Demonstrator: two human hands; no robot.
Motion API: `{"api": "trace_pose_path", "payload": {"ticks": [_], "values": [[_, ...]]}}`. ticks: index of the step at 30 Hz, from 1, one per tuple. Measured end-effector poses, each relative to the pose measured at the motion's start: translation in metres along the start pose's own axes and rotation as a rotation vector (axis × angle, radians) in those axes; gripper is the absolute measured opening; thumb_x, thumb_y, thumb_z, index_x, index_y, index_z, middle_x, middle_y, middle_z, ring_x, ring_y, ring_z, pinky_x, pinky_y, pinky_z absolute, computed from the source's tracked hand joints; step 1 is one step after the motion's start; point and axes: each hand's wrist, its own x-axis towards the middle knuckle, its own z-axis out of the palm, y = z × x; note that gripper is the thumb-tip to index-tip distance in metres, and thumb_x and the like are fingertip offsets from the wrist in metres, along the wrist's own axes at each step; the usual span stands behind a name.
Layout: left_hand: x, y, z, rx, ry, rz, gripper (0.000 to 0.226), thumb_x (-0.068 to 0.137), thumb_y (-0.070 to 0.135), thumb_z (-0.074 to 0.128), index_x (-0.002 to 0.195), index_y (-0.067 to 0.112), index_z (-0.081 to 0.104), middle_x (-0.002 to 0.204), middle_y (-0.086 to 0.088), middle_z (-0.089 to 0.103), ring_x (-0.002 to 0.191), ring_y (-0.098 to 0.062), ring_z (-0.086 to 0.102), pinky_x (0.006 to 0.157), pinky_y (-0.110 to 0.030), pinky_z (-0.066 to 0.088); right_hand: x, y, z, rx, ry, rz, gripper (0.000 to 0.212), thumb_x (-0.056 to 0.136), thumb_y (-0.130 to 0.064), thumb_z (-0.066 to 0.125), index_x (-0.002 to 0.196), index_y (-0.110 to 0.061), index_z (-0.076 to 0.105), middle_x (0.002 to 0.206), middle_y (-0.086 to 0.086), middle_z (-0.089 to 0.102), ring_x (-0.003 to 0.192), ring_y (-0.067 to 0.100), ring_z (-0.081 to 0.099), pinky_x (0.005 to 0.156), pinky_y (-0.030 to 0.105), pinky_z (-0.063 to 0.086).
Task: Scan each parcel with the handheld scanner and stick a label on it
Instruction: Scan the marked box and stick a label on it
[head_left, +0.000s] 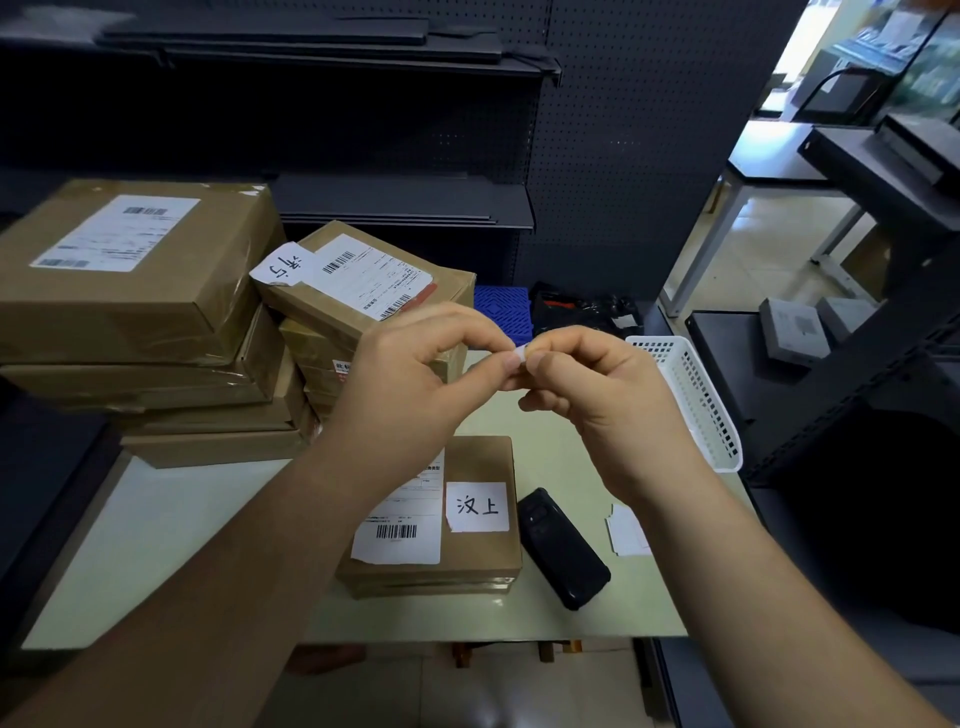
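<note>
My left hand (415, 379) and my right hand (597, 395) meet above the table, both pinching a small white scrap of paper (521, 356) between thumbs and forefingers. Below them a flat brown parcel (483, 551) lies on the table, bearing a barcode shipping label and a white handwritten label (477, 506). The black handheld scanner (562, 547) lies on the table just right of that parcel. More white label pieces (626, 530) lie right of the scanner.
Stacks of brown parcels (156, 312) fill the table's left and back; the top one at centre (363, 280) carries a handwritten label too. A white perforated basket (696, 400) stands at the right edge. Dark shelving surrounds the table (156, 519).
</note>
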Motion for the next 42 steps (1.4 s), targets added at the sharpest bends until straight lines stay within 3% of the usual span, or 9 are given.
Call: {"api": "trace_pose_path", "payload": {"ticks": [9, 19, 30, 42], "values": [[0.0035, -0.0010, -0.0008, -0.006, -0.016, -0.002, 0.005, 0.086, 0.013, 0.072, 0.088, 0.009, 0.076, 0.087, 0.003, 0.071, 0.087, -0.015, 0.066, 0.078, -0.034, 0.053, 0.0039, -0.0014, 0.0008, -0.029, -0.021, -0.067, 0.016, 0.079, -0.010, 0.065, 0.071, -0.021, 0.074, 0.077, 0.007, 0.073, 0.080, 0.021, 0.071, 0.071, 0.032, 0.056], [0.0070, -0.0051, 0.0000, 0.016, -0.008, 0.023, 0.003, 0.085, 0.011, 0.073, 0.086, 0.011, 0.076, 0.086, 0.003, 0.071, 0.087, -0.017, 0.066, 0.077, -0.038, 0.054, 0.0068, -0.0003, 0.0014, -0.066, 0.006, -0.083, 0.007, 0.076, -0.010, 0.066, 0.075, -0.014, 0.071, 0.075, 0.004, 0.072, 0.074, 0.016, 0.069, 0.070, 0.032, 0.057], [0.0101, -0.0047, 0.0009, 0.024, -0.008, 0.032, 0.003, 0.084, 0.009, 0.074, 0.086, 0.010, 0.076, 0.087, 0.003, 0.071, 0.088, -0.016, 0.066, 0.079, -0.038, 0.054, 0.0089, -0.0017, -0.0005, -0.064, 0.016, -0.093, 0.013, 0.077, -0.009, 0.066, 0.071, -0.018, 0.072, 0.074, 0.006, 0.072, 0.076, 0.018, 0.070, 0.068, 0.031, 0.055], [0.0092, -0.0012, 0.0012, 0.029, -0.011, 0.042, 0.003, 0.084, 0.008, 0.074, 0.086, 0.010, 0.076, 0.087, 0.003, 0.071, 0.087, -0.017, 0.066, 0.079, -0.039, 0.053, 0.0056, -0.0059, -0.0004, -0.087, 0.013, -0.108, 0.015, 0.076, -0.009, 0.065, 0.069, -0.020, 0.071, 0.071, 0.000, 0.071, 0.066, 0.011, 0.066, 0.068, 0.029, 0.057]]}}
